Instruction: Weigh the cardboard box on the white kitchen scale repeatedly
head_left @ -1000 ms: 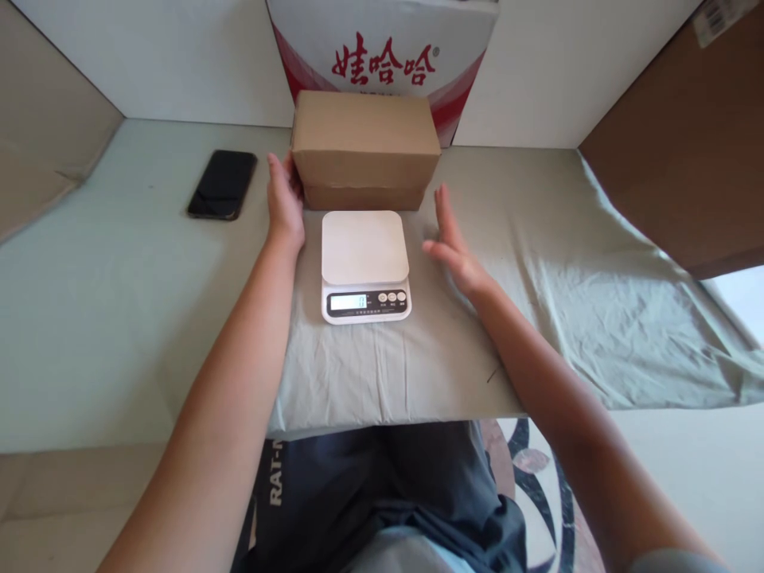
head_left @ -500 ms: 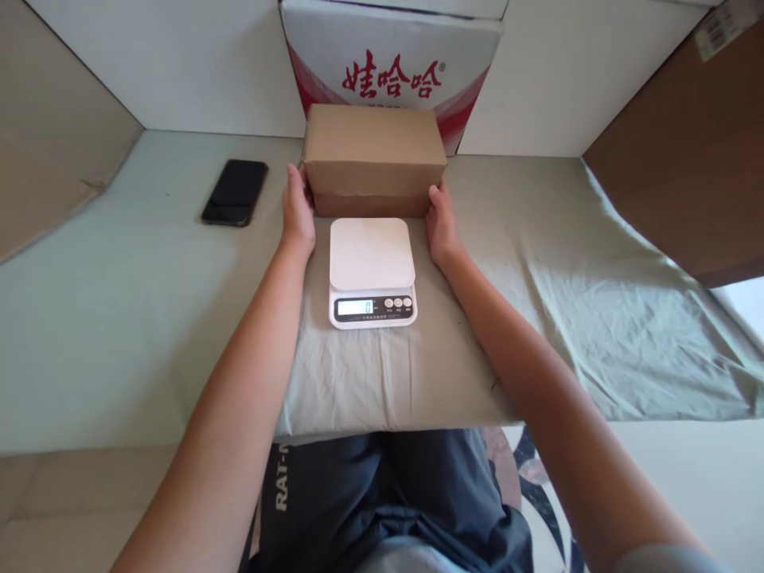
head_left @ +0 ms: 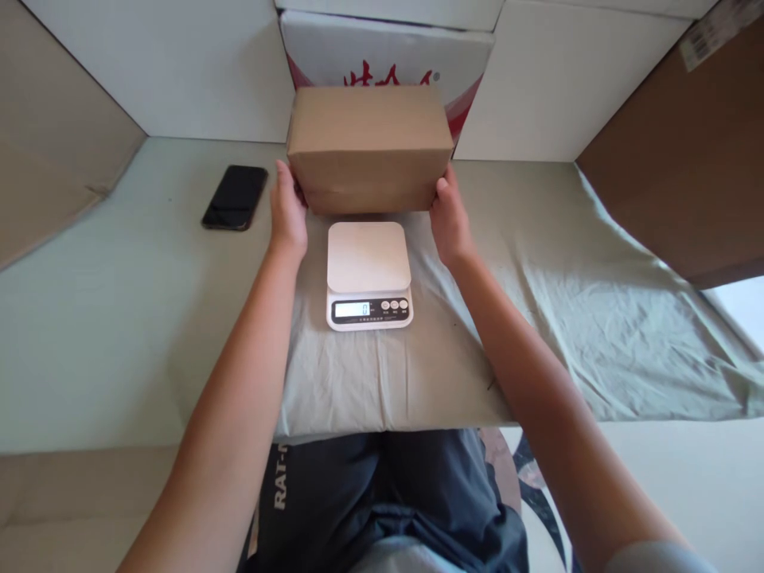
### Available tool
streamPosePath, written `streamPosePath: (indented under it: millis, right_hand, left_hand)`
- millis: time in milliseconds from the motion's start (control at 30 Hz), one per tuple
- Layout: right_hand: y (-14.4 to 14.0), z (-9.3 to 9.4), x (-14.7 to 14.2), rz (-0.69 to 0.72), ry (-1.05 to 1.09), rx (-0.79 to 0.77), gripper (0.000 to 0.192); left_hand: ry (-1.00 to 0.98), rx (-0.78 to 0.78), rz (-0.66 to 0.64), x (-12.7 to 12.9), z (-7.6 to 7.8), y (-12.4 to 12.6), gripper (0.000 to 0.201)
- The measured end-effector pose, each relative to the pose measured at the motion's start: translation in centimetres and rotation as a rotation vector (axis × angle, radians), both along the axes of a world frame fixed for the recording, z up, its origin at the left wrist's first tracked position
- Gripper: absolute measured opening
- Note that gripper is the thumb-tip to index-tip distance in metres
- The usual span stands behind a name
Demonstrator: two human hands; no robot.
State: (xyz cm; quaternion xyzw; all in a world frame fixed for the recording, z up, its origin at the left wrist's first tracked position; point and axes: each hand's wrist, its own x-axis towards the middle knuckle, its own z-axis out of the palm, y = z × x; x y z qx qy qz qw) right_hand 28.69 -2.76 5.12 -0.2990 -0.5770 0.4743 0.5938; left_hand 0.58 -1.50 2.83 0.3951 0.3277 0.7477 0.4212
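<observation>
On the green cloth (head_left: 346, 390), nearest the person, sits a white scale (head_left: 368, 259) showing 0. Just beyond it the left hand (head_left: 290, 210) and right hand (head_left: 450, 220) hold a brown carton (head_left: 370, 177) between them, one at each end. Behind stands a white box (head_left: 382, 48) with red lettering.

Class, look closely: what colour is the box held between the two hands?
The box is plain brown, shown best in the head view.
</observation>
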Motion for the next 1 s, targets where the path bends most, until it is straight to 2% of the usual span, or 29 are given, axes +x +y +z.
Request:
streamPosePath:
  millis: [100, 167, 233, 300, 367, 467, 533, 733, 1000]
  right_hand:
    - [-3.3, 2.9, 0.6, -0.005, -0.072, 0.067, 0.089]
    - [-6.1, 3.7, 1.0, -0.017, -0.105, 0.107, 0.093]
    - [-8.9, 3.3, 1.4, -0.039, -0.165, 0.112, 0.095]
    - [-11.1, 2.2, 1.7, -0.056, -0.232, 0.102, 0.094]
    - [-12.5, 0.8, 1.8, -0.076, -0.246, 0.09, 0.093]
    - [-13.7, -0.5, 1.8, -0.09, -0.22, 0.056, 0.089]
    - [-14.0, -0.8, 1.7, -0.097, -0.209, 0.048, 0.086]
    - [-14.7, -0.9, 1.8, -0.087, -0.214, 0.1, 0.074]
    - [-15.7, -0.7, 1.6, -0.126, -0.298, 0.082, 0.083]
  left_hand:
    - [0.064, 0.025, 0.024, 0.4, 4.0, -4.2, 0.064]
    - [0.133, 0.101, 0.01, 0.8, 5.6, -7.9, 0.068]
    - [0.163, 0.145, 0.007, 1.4, 5.7, -11.5, 0.067]
    - [0.129, 0.121, 0.046, 2.2, 4.6, -14.3, 0.068]
    - [0.132, 0.082, 0.044, 2.8, 3.0, -16.0, 0.068]
    - [0.133, 0.061, 0.062, 3.4, 1.1, -16.9, 0.067]
    - [0.135, 0.048, 0.081, 3.5, 0.6, -17.1, 0.068]
    - [0.128, 0.035, 0.105, 3.3, 0.4, -17.1, 0.069]
    - [0.115, 0.011, 0.153, 3.2, 0.0, -17.3, 0.069]
